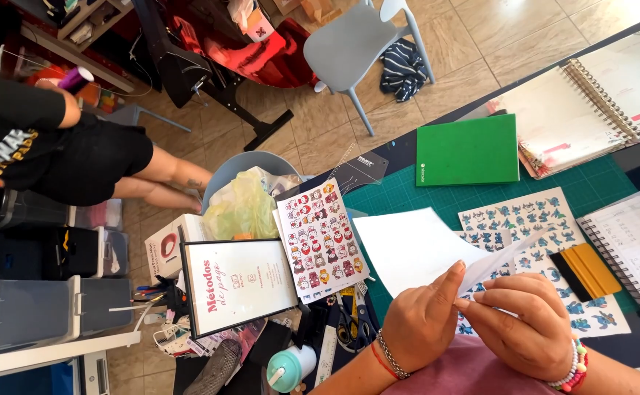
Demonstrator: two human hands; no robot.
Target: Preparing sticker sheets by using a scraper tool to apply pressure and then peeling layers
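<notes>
Two hands meet at the near edge of the desk, both pinched on one thin white paper sheet (415, 249). The left hand (422, 322), with a silver chain and a red thread at the wrist, holds the sheet's near corner between thumb and fingertips. The right hand (528, 322), with a beaded bracelet, touches the left and grips a narrow strip or layer that rises up and to the right from the same corner; whether this is a fold or a peeled backing I cannot tell. The sheet fans away from the hands toward the upper left, lying flat, smooth and matte, and the left hand is the nearer to its body.

Just beyond the right hand lies a glossy sticker sheet of small blue cartoon figures (532, 219), partly under the strip, with a yellow and black plastic squeegee (590, 272) resting on its right side. Left of the left hand lies a second sticker sheet of red and white figures (321, 241), and further left a black-framed white sign (238, 285). All rest on a green gridded cutting mat (408, 194). Farther off sit a flat green rectangular folder (468, 151) and an open spiral-bound planner (590, 102). Across the tiled floor stands a grey plastic chair (356, 40), and another person in black (57, 157) stands well apart at the left.
</notes>
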